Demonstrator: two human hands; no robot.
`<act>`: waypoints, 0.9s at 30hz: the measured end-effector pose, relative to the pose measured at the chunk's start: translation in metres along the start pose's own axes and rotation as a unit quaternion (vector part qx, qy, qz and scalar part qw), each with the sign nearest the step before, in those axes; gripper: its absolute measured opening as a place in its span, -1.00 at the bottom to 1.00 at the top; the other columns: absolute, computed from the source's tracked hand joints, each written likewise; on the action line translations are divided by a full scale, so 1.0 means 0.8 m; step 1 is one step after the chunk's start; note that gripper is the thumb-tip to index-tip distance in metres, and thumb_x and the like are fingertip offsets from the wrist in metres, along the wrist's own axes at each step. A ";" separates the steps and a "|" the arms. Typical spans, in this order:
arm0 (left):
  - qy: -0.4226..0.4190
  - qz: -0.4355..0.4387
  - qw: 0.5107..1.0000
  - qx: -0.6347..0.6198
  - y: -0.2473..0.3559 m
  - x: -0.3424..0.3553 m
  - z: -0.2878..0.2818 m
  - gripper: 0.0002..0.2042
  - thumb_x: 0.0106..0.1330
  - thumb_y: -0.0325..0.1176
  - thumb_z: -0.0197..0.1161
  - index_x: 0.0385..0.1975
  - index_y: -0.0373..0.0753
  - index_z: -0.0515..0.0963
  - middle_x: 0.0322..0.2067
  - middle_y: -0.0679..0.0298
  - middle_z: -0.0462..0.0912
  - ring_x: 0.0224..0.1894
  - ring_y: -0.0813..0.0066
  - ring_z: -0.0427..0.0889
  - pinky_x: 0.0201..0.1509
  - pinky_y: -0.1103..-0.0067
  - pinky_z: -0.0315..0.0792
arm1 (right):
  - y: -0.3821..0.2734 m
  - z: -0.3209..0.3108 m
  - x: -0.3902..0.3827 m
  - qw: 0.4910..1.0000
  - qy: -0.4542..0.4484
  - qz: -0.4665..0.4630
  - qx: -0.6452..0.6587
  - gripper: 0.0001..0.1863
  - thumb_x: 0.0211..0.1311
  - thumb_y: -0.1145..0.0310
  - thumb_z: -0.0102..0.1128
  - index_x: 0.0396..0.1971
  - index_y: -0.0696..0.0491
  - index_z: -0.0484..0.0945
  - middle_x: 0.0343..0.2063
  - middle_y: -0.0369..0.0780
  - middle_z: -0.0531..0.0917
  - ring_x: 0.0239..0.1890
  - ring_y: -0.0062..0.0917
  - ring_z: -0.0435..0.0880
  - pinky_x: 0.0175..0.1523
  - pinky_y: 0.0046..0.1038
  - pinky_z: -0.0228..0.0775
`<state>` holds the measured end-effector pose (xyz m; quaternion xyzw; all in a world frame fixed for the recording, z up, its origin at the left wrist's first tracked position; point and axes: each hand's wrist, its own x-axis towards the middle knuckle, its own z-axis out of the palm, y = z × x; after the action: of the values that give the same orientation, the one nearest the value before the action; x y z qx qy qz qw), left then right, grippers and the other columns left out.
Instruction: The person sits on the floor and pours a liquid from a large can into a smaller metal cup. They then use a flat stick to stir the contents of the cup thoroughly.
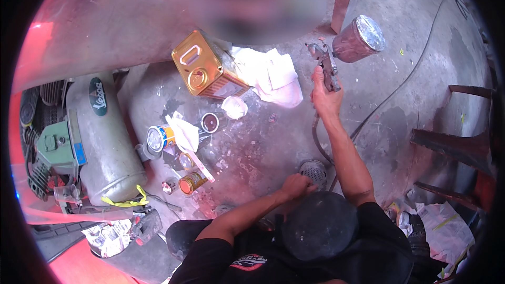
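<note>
R hand (327, 99) holds spray gun (328, 66); L hand (298, 185) prob. fisted.

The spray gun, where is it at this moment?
In the head view, the spray gun is upper right of centre, held in the right hand, right of the white cloth or paper.
</note>
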<state>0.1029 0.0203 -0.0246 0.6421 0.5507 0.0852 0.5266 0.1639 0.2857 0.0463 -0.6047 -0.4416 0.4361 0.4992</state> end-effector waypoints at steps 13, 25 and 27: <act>-0.044 -0.034 0.998 0.038 0.006 0.001 -0.006 -0.68 0.29 -0.03 0.29 -0.50 -0.15 0.72 -0.49 0.02 0.69 -0.34 -0.07 0.68 -0.19 0.13 0.53 | -0.029 -0.008 -0.009 0.993 -0.078 0.078 0.027 -0.44 0.38 -0.14 0.21 -0.42 0.15 0.61 -0.75 -0.32 0.50 -0.77 -0.64 0.46 -0.65 -0.49 0.22; -0.042 -0.033 0.998 0.035 0.004 0.001 -0.005 -0.68 0.29 -0.02 0.30 -0.51 -0.15 0.72 -0.50 0.03 0.69 -0.35 -0.07 0.68 -0.20 0.13 0.53 | -0.025 -0.013 -0.009 0.995 -0.059 0.080 0.021 -0.42 0.37 -0.16 0.22 -0.43 0.15 0.61 -0.71 -0.32 0.52 -0.74 -0.64 0.47 -0.64 -0.51 0.25; -0.041 -0.034 0.998 0.035 0.005 0.001 -0.005 -0.67 0.29 -0.02 0.30 -0.51 -0.15 0.72 -0.50 0.03 0.69 -0.35 -0.06 0.68 -0.20 0.13 0.53 | -0.031 -0.015 -0.007 0.993 -0.081 0.087 0.029 -0.41 0.37 -0.18 0.21 -0.43 0.15 0.62 -0.72 -0.32 0.52 -0.75 -0.64 0.47 -0.64 -0.51 0.25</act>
<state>0.1025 0.0241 -0.0204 0.6436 0.5529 0.0216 0.5288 0.1715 0.2804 0.0729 -0.5891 -0.4136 0.5376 0.4392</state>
